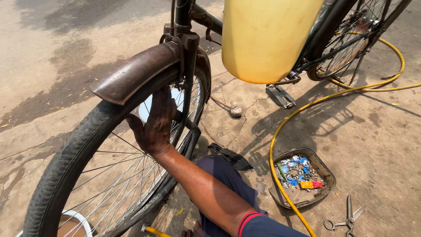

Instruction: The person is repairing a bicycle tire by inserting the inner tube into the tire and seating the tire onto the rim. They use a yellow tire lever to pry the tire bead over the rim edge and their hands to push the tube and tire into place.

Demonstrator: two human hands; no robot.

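Observation:
My right hand [154, 125] reaches up to the bicycle's front wheel [66, 171], just below the rusty brown mudguard [136, 72]. Its fingers curl over the black tyre and rim beside the fork [187, 92], and their tips are hidden under the mudguard. The thumb points left along the tyre. My forearm runs in from the lower right, over a knee in dark blue cloth [223, 175]. My left hand is out of view.
A yellow plastic container [263, 37] hangs on the frame. A yellow hose [280, 131] loops over the concrete. To the right lie a brown tray of small parts [322, 169], scissors [348, 217] and a pedal [280, 96]. A white basin [81, 219] sits behind the spokes.

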